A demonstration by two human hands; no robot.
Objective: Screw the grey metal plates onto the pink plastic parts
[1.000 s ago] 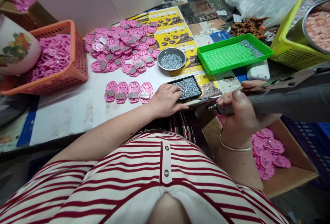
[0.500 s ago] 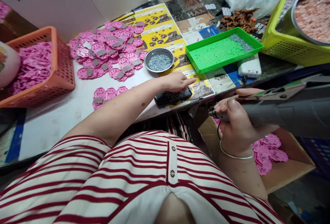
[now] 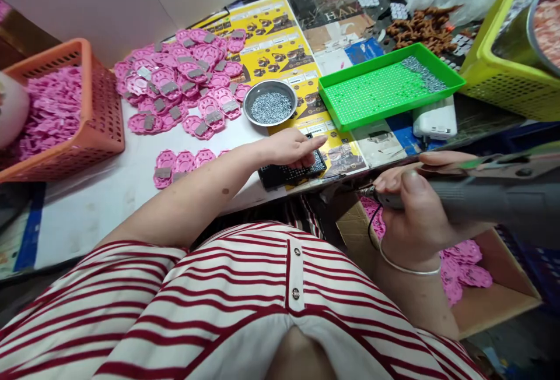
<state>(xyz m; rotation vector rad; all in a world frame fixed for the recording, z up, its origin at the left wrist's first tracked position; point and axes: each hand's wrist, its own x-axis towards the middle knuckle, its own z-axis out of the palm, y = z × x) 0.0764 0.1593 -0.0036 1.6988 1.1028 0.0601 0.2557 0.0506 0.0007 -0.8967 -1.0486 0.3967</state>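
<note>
My left hand lies over a black perforated block at the table's front edge, its index finger stretched out and the other fingers bent down toward small metal pieces on the block. My right hand is wrapped round a grey power screwdriver, whose tip points left toward the table edge. Behind my left hand sits a round metal bowl of small screws. Pink plastic parts with grey plates are heaped to the left, and a short row of them lies behind my left forearm.
A green tray with small metal pieces stands right of the bowl, beside a white device. An orange basket is at left, a yellow basket at right. Below the table edge, a cardboard box holds pink parts.
The view has shifted slightly. My left hand's fingers have spread a little over the black block, showing more of its metal pieces. My right hand still grips the screwdriver.
</note>
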